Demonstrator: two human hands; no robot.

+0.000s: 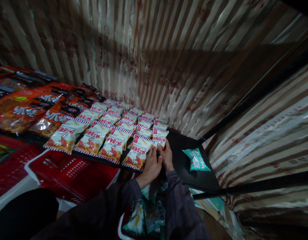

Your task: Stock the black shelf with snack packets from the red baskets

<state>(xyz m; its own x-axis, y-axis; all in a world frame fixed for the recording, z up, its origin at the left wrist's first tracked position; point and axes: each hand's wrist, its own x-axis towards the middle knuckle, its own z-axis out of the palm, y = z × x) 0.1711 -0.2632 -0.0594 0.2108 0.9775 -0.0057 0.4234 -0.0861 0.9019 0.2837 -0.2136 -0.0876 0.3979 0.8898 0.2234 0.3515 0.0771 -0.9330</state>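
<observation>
White snack bags with red lettering and striped edges stand in several rows on a black shelf (177, 156). My left hand (152, 163) is at the right edge of the front bag (138, 151), fingers extended and close together. Just beside it, my right hand (166, 155) touches the lower part of another white bag (160, 136) at the right end of the rows. Its thumb and fingers are around the bag's bottom edge. The two hands nearly meet. How firmly either one grips is hard to make out.
Orange snack bags (53, 116) lie at the left. A lone teal bag (197, 160) rests on the shelf's right part. Below are a red basket (76, 173) and a basket of teal bags (136, 218). Striped sheeting (148, 60) hangs behind; a dark pole (256, 100) slants at the right.
</observation>
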